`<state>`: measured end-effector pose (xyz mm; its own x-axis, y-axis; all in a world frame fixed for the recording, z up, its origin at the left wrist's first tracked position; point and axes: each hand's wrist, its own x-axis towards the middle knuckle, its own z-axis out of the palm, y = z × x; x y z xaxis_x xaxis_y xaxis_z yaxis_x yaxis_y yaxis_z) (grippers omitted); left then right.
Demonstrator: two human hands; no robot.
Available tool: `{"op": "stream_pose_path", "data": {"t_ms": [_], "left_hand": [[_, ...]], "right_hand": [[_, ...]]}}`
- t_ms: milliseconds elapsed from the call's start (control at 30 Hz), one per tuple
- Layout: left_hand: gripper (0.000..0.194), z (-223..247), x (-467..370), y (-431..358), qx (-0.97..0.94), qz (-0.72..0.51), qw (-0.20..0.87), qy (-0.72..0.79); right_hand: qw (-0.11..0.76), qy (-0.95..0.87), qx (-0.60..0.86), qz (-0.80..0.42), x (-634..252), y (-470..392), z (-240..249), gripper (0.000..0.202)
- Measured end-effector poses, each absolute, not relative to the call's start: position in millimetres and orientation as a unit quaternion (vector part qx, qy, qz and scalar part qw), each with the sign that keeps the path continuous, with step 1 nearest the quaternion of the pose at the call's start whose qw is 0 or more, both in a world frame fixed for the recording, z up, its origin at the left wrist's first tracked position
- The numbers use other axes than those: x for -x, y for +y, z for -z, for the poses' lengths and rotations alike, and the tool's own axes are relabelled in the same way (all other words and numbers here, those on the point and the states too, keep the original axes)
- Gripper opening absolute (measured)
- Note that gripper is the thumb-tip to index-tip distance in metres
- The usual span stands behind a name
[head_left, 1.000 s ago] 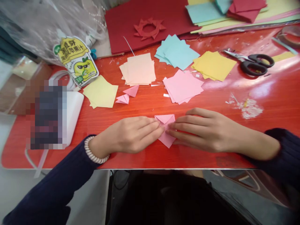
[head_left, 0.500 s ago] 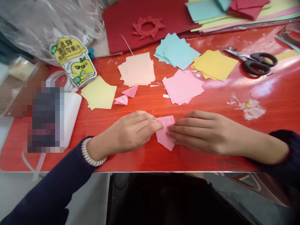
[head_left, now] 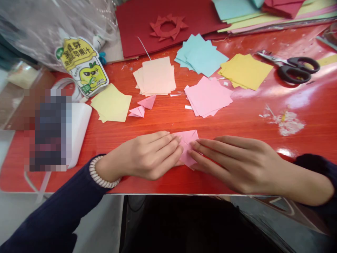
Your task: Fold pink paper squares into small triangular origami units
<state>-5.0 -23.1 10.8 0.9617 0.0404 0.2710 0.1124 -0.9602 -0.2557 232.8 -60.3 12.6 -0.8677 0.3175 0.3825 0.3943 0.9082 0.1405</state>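
A partly folded piece of pink origami paper (head_left: 187, 137) lies on the red table between my hands, with crease lines on its upper side. My left hand (head_left: 150, 154) is closed on its left edge, fingertips pressed together. From the other side, my right hand (head_left: 237, 161) has its fingertips on the paper's right part, the thumb hidden beneath. Two small folded pink pieces, one a darker triangle (head_left: 147, 102) and one lighter (head_left: 137, 111), lie beyond my left hand. Farther off sits a stack of pink squares (head_left: 209, 96).
Peach (head_left: 158, 75), blue (head_left: 201, 56), yellow (head_left: 246, 72) and pale yellow (head_left: 112, 103) paper stacks lie beyond. Black-handled scissors (head_left: 296, 70) rest at right, near paper scraps (head_left: 288, 123). A red folded ring (head_left: 168, 26) lies on dark red sheets. A juice pouch (head_left: 84, 68) stands left.
My right hand has shifted toward me and to the right, its fingertips still on the pink paper. My left hand has lowered slightly along the paper's left edge, and the view has shifted a little.
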Motion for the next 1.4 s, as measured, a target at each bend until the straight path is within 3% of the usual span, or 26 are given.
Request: {"op": "stream_pose_path", "data": {"t_ms": [300,467,667,1033,1400], "left_hand": [[0.021,-14,9,-19,0.977,0.111,0.178,0.025],[0.018,-10,10,-19,0.976,0.113,0.184,0.026],[0.01,-9,7,-20,0.979,0.158,0.124,-0.032],[0.016,-4,4,-29,0.968,0.201,0.085,-0.12],[0.016,-6,-8,-37,0.948,0.143,-0.072,-0.275]], "right_hand": [[0.158,-0.972,0.17,-0.021,-249,-45,-10,0.021],[0.172,-0.97,0.168,-0.034,-247,-40,-11,0.018],[0.202,-0.959,0.195,-0.034,-240,-41,-2,0.013],[0.246,-0.871,0.338,-0.257,-225,-47,5,0.013],[0.217,-0.868,0.362,-0.26,-221,-46,3,0.008]]}}
